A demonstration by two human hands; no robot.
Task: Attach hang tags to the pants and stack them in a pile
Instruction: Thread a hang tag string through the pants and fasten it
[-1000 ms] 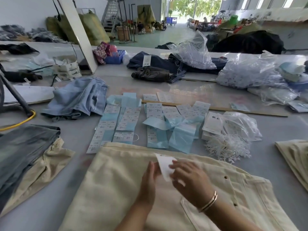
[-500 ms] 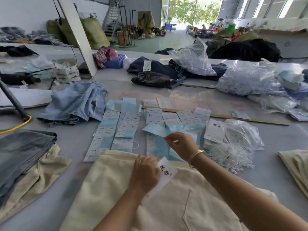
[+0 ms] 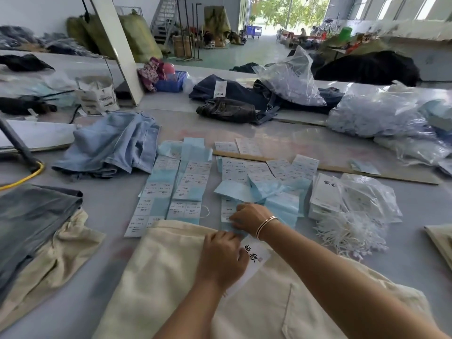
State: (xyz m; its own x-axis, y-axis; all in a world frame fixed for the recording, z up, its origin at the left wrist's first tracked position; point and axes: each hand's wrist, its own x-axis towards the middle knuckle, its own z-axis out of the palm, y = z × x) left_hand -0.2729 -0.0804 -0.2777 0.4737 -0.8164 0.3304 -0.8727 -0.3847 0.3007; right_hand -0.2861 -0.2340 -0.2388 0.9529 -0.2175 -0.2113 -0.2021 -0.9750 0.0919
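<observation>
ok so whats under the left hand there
A white hang tag with black characters lies under the left hand, on the cream pants. The hand covers most of the tag, so any string is hidden.

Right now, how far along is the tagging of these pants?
Done: a gray and a cream pair lie stacked at left. In hand: left hand holds a white hang tag on the cream pants; right hand picks at a sticker sheet. Left: fixing the tag, stacking.
</observation>
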